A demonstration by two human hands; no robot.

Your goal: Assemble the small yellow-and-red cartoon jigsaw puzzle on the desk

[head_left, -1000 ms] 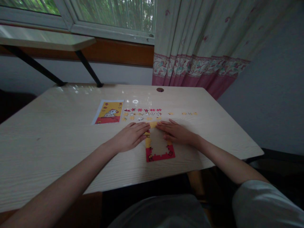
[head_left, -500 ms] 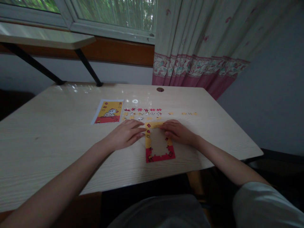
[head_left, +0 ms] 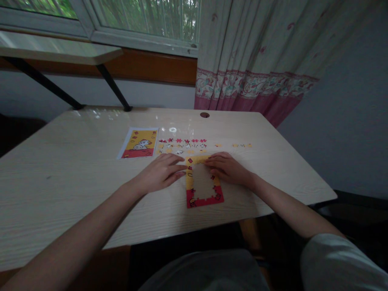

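Note:
A jigsaw puzzle border (head_left: 205, 201), yellow above and red below, lies flat on the table as a joined rectangle around bare wood. My left hand (head_left: 163, 171) rests at its upper left side, fingers stretched out and apart, fingertips at the yellow edge. Across from it, my right hand (head_left: 227, 169) lies over the upper right corner with its fingers extended, hiding part of that side. Beyond the border are rows of loose puzzle pieces (head_left: 178, 141), red in the far row, yellow and white in the nearer ones.
A printed reference picture (head_left: 140, 143) of a white animal on yellow and red lies left of the loose pieces. The pale wooden table (head_left: 75, 173) has a round cable hole (head_left: 205, 115) at the back. A raised shelf (head_left: 60, 52) stands at the back left, a curtain (head_left: 242, 81) behind.
Both hands stay at the puzzle border almost unmoved. The whole view has shifted very slightly.

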